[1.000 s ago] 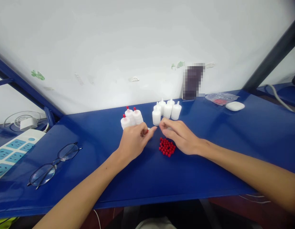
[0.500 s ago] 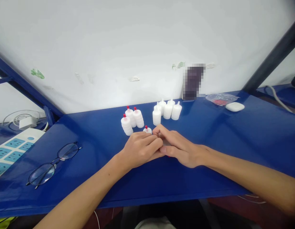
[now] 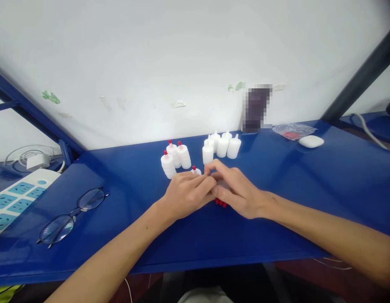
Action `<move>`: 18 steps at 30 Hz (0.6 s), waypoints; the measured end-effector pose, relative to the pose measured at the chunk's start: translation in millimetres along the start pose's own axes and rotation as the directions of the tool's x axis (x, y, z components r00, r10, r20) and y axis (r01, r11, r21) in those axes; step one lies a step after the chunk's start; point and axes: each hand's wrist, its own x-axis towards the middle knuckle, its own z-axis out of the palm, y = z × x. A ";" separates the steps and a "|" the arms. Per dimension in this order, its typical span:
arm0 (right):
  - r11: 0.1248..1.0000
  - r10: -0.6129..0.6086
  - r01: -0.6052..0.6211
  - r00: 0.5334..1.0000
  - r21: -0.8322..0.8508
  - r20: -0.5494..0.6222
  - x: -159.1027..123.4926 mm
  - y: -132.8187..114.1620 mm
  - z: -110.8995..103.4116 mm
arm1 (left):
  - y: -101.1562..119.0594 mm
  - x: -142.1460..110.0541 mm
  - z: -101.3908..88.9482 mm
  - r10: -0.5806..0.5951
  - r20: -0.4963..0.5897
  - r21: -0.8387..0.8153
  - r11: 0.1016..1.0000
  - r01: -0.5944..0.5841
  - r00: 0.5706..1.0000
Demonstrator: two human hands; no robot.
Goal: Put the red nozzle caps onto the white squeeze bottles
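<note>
My left hand (image 3: pixel 190 191) and my right hand (image 3: pixel 240 189) meet over the middle of the desk, fingers of both curled in. Between them shows a small pale part of a white squeeze bottle (image 3: pixel 223 184); the rest is covered by my fingers. Several red caps (image 3: pixel 220 203) lie on the desktop, partly under my right hand. Just behind my left fingers stands a white bottle with a red cap (image 3: pixel 195 170), its lower part hidden. Farther left are three red-capped white bottles (image 3: pixel 176 156). Several uncapped white bottles with pointed nozzles (image 3: pixel 222 147) stand behind my right hand.
Eyeglasses (image 3: pixel 73 214) and a white power strip (image 3: pixel 51 176) lie on the left of the blue desk (image 3: pixel 182 248). At the back right are a clear bag with red pieces (image 3: pixel 292 131), a white rounded case (image 3: pixel 311 142) and a blurred dark upright object (image 3: pixel 257 109).
Both hands have shifted slightly upward, and more of the red caps shows below them. The fingers stay together; the standing bottles keep their places.
</note>
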 end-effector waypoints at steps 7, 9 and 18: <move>0.999 0.001 -0.012 0.979 -0.051 -0.203 3.3 18.4 -9.8 | -25.4 -4.4 -3.3 -0.474 -0.026 -0.043 0.880 0.473 0.880; 0.996 0.010 -0.028 0.976 -0.080 -0.218 4.3 20.8 -10.8 | -29.3 -4.1 -3.0 -0.545 -0.010 -0.007 0.838 0.545 0.838; 0.967 -0.039 -0.059 0.927 -0.248 -0.372 6.5 22.2 -11.1 | -28.9 -1.5 -3.4 -0.604 0.057 0.007 0.796 0.605 0.795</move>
